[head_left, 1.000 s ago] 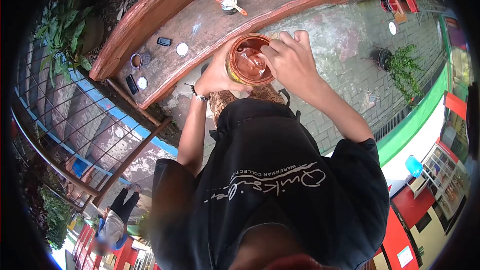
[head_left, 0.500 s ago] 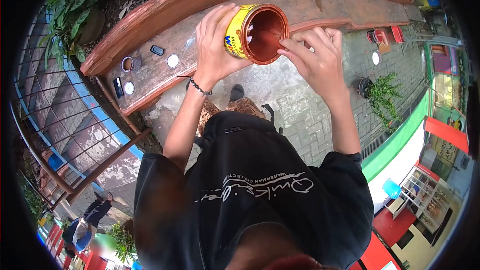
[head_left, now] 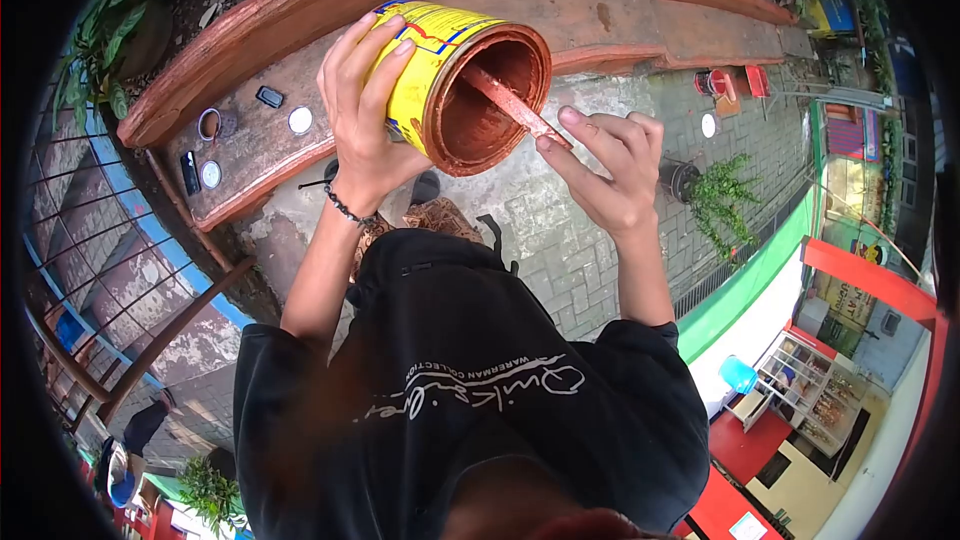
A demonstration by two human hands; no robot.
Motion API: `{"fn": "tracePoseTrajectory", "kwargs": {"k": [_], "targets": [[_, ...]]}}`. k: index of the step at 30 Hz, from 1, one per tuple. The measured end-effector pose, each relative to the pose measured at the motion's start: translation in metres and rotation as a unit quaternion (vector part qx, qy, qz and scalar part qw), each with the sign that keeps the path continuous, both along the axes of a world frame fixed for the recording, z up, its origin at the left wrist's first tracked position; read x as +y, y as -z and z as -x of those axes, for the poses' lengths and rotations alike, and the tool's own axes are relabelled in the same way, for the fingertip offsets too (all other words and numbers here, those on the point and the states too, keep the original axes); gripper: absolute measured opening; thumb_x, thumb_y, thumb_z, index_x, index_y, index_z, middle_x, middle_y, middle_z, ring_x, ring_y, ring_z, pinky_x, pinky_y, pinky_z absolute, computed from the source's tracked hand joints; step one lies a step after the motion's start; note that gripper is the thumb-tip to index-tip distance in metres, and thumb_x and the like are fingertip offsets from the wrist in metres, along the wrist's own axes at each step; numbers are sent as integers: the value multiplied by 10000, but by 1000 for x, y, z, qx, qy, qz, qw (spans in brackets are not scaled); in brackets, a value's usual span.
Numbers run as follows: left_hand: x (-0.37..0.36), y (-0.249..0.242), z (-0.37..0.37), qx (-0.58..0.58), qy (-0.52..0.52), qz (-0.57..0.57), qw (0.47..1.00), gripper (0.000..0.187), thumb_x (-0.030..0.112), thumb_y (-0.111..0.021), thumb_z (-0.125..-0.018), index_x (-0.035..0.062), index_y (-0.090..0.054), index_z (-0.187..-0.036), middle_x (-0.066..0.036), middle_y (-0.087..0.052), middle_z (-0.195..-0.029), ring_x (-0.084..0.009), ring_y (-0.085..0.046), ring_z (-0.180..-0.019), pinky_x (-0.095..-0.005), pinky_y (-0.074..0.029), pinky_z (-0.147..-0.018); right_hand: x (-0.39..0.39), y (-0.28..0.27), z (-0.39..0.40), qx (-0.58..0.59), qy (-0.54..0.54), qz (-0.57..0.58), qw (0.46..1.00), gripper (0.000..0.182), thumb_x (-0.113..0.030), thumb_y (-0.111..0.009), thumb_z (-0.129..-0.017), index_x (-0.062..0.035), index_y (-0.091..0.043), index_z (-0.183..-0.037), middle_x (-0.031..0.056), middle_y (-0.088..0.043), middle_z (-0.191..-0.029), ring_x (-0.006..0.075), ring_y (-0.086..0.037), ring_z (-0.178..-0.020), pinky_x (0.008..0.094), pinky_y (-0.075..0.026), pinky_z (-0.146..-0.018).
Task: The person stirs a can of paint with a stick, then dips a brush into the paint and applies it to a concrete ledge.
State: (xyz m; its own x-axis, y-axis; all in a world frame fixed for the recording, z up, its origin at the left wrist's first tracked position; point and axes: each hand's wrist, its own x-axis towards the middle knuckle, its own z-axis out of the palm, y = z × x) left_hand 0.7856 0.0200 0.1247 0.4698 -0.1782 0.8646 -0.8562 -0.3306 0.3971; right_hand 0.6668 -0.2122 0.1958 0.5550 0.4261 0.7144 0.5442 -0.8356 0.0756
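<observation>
My left hand (head_left: 365,90) is wrapped round a yellow paint can (head_left: 425,45), which tilts so that its mouth faces right and toward me. Reddish-brown paint coats the can's inside and rim. A flat, paint-smeared stick (head_left: 515,105) reaches out of the opening, its inner end down in the can. At the stick's outer end is my right hand (head_left: 605,165), thumb and index finger pinching its tip while the other fingers are curled loosely.
Beyond the can runs a reddish bench (head_left: 560,15) with a cup (head_left: 218,124), a black phone (head_left: 190,172) and white round lids (head_left: 300,120). Potted plant (head_left: 725,195) and red bucket (head_left: 711,83) stand right. At lower left is a person (head_left: 140,435) past a metal fence.
The can has shifted left and turned, now showing a different side of its label. The stick has come into view across the opening. My right hand has moved slightly down and left.
</observation>
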Motion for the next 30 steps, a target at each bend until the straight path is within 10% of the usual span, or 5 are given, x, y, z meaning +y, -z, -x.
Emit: {"fn": "tracePoseTrajectory", "kwargs": {"k": [13,16,18,22,30], "targets": [[2,5,8,75,52,21,996,970,347,-972,-605,87,-510,-1418,-187,-576,-1414,-416,-535,-1335,-531,-413,-1115,12,-9,-4,18,-51,41,998,385,-177,-915,-631,-145,-821,-1003,76,-625,-1384,189,-648,-854,342,-406,-729],[3,11,11,139,98,25,985,1080,314,-1000,-538,54,-489,-1454,-203,-567,-1427,-390,-547,-1334,-491,-442,-1131,8,-2,-6,167,-158,-234,945,431,-348,-896,-759,-91,-793,-1089,218,-491,-1523,186,-648,-772,307,-426,-696],[4,18,12,226,180,63,955,1119,302,-1009,-514,48,-481,-1468,-205,-562,-1438,-372,-545,-1347,-474,-442,-1137,1,-4,-6,430,-298,-596,609,623,-577,-708,-922,-55,-708,-1262,326,-302,-1618,156,-606,-667,277,-422,-639],[6,28,15,242,196,3,950,1247,366,-1024,-497,21,-407,-1525,-203,-484,-1521,-341,-475,-1419,-474,-376,-1209,2,28,-12,437,-502,-707,239,778,-715,-350,-1024,-89,-593,-1417,355,-175,-1656,80,-524,-599,271,-446,-605],[6,21,11,281,222,62,932,1097,300,-1000,-511,36,-508,-1455,-193,-553,-1451,-357,-543,-1357,-463,-433,-1149,-11,26,1,432,-421,-781,163,812,-767,-329,-995,-74,-615,-1309,335,-144,-1669,92,-503,-530,218,-403,-456]]}}
